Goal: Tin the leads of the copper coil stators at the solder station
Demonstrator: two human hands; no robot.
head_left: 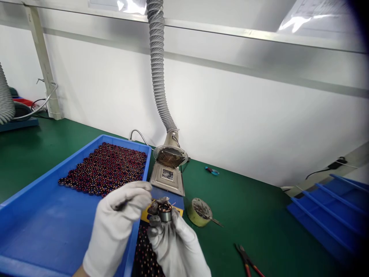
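My right hand (pixel 175 240), in a white glove with grey-stained fingertips, grips a small motor stator (pixel 165 215). It is a short metal cylinder with copper windings showing at its top, held upright between fingers and thumb. Just left of it is my left hand (pixel 115 219), also in a white glove, with thumb and fingers pinched together. Whatever the pinch holds, if anything, is hidden. Below the hands lie several dark parts with copper-coloured points (pixel 144 250), partly covered by my right hand.
A blue tray (pixel 52 179) on the left carries many small wound rings (pixel 106 169). Behind my hands stands a solder pot (pixel 167 178) under a grey duct hose (pixel 157 61). Rightward are a round tin (pixel 198 212), red-handled cutters (pixel 246 259) and blue bins (pixel 328 215).
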